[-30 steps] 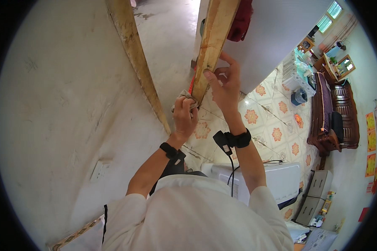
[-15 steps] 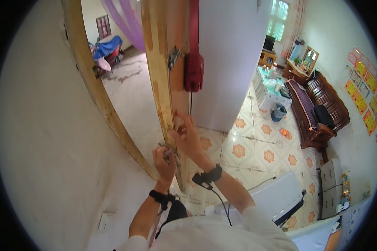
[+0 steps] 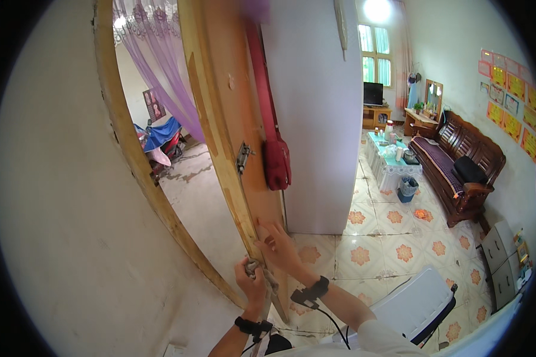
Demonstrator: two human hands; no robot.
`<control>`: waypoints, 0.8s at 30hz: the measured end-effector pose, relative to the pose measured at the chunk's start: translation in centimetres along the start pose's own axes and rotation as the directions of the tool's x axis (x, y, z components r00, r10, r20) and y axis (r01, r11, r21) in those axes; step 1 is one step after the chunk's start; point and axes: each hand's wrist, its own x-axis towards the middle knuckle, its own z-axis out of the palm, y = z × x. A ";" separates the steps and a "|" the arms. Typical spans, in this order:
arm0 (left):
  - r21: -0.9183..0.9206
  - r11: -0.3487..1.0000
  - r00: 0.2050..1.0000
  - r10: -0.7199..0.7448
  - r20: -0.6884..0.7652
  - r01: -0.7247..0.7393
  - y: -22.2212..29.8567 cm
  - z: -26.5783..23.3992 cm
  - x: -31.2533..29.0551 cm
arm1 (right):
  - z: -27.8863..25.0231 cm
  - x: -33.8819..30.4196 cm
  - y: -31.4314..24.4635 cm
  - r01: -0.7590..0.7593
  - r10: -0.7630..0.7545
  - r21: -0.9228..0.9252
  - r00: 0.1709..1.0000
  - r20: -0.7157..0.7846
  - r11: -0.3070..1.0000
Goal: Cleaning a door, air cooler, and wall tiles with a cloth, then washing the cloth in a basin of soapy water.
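A wooden door (image 3: 223, 101) stands ajar, its pale yellow edge turned toward me. My left hand (image 3: 251, 285) is closed around a crumpled greyish cloth (image 3: 270, 279) at the lower part of that edge. Some of the cloth hangs out beside the fingers. Just above and to the right, my right hand (image 3: 283, 253) rests against the door with fingers apart, the thumb near the edge and the forefinger on the orange-brown face. Higher up, a metal bolt latch (image 3: 243, 157) is fixed to the door. Both wrists wear black bands with cables.
A red bag (image 3: 277, 166) hangs between the door and a tall pale cabinet (image 3: 315, 119). The wooden door frame (image 3: 138, 154) curves along the left. A white lidded box (image 3: 399, 306) stands at lower right. Farther off are a wooden sofa (image 3: 458, 160), a covered table (image 3: 390, 152) and a bin (image 3: 407, 189).
My view has tilted upward, so the door, latch and both hands appear lower in the picture. The hands keep about the same places at the door edge, the left still holding the cloth.
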 end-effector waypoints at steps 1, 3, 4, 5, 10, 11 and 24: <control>-0.007 1.000 1.000 -0.019 0.017 0.019 0.3 -0.1 0.1 | -0.1 0.0 0.3 -0.045 0.045 0.013 0.998 0.034 0.999; -0.029 0.999 0.999 -0.027 0.026 0.028 0.4 -0.2 0.0 | -0.1 0.0 0.3 -0.073 0.072 0.016 0.995 0.068 0.997; -0.022 0.999 0.999 -0.025 0.037 0.026 0.0 -0.3 0.0 | 0.3 0.3 0.1 0.101 -0.113 -0.215 0.993 -0.042 0.971; -0.015 1.000 0.999 -0.025 0.047 0.026 -0.3 -0.4 0.0 | 0.6 0.8 -0.3 0.237 -0.314 -0.446 0.944 -0.106 0.863; -0.065 0.996 0.998 -0.055 0.001 0.055 -0.1 -0.7 0.6 | 3.1 3.9 -4.1 0.221 -0.263 -0.278 0.957 -0.121 0.935; -0.051 0.997 0.998 -0.059 0.020 0.060 -0.4 -0.6 0.5 | 3.7 4.3 -3.5 0.208 -0.253 -0.234 0.951 -0.179 0.950; -0.077 0.997 0.984 0.001 0.179 0.013 3.3 3.5 -2.2 | -2.8 2.6 -1.6 -0.030 0.028 -0.004 0.967 -0.255 1.000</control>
